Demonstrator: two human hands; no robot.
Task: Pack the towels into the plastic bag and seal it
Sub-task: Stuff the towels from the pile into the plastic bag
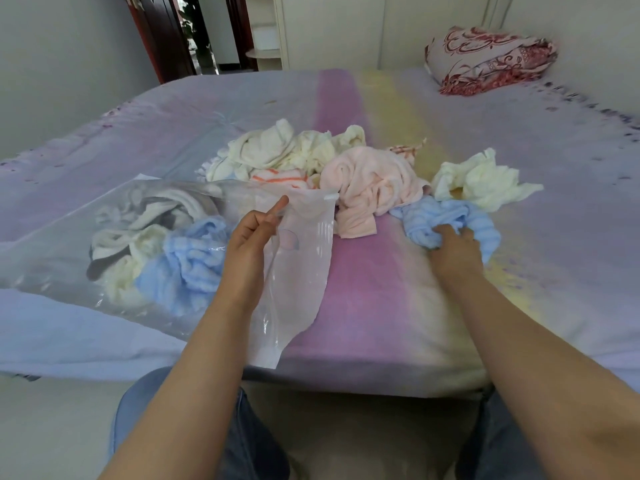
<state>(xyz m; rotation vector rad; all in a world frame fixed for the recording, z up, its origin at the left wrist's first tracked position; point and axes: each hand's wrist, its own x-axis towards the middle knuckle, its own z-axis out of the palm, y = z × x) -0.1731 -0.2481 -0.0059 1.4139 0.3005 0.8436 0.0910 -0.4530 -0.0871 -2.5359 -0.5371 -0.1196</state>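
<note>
A clear plastic bag [301,271] lies on the bed at the left, its mouth facing right. Inside it are a light blue towel [187,265], cream towels and a grey one. My left hand [254,233] pinches the upper edge of the bag's mouth and lifts it. My right hand [453,249] grips a loose light blue towel [446,216] on the bed to the right of the bag. Behind lie a pink towel [370,188], a cream towel [481,181], a pile of cream towels [284,150] and an orange-striped one [277,178].
The bed [363,289] has a pastel purple, pink and yellow sheet. A folded red-patterned quilt [491,60] sits at the far right corner. A doorway [194,32] opens at the back left. My knees in jeans are below the bed's near edge.
</note>
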